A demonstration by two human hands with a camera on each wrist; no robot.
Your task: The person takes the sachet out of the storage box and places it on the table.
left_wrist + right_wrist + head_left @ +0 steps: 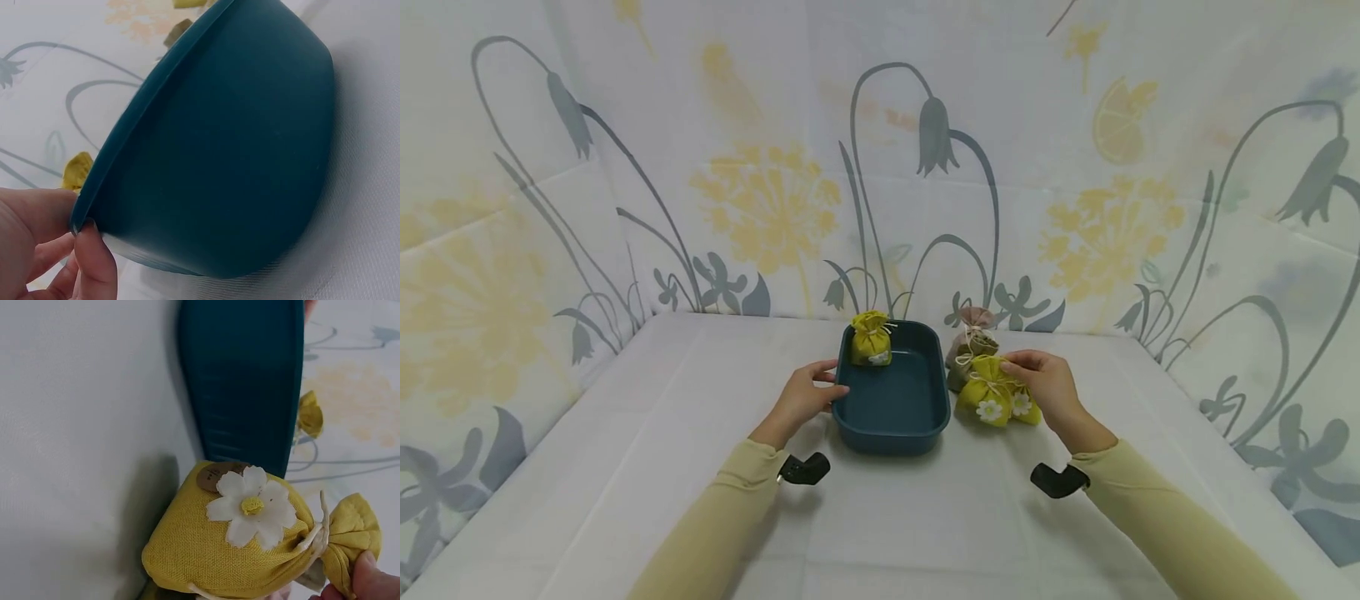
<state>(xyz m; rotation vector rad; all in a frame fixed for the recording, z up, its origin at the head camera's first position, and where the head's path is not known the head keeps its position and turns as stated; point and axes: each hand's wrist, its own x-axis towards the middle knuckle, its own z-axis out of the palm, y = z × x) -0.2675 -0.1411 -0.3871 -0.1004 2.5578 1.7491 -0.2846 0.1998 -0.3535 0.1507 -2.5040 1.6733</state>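
Observation:
My left hand (803, 398) pinches the left rim of a dark teal rectangular tub (891, 396), thumb over the edge and fingers outside, as the left wrist view shows. One yellow drawstring pouch (870, 340) stands inside the tub, in its back left corner. To the right of the tub, my right hand (1047, 387) pinches the gathered top of another yellow drawstring pouch (231, 534), which has a white flower and a pale string. A further yellow pouch (1024, 406) sits close beside it, partly hidden by the hand.
Behind the yellow pouches are a pinkish pouch (976, 320) and an olive-brown pouch (961, 372), partly covered. A white cloth covers the table (925, 525). A flower-printed curtain (775, 100) rises behind and at both sides.

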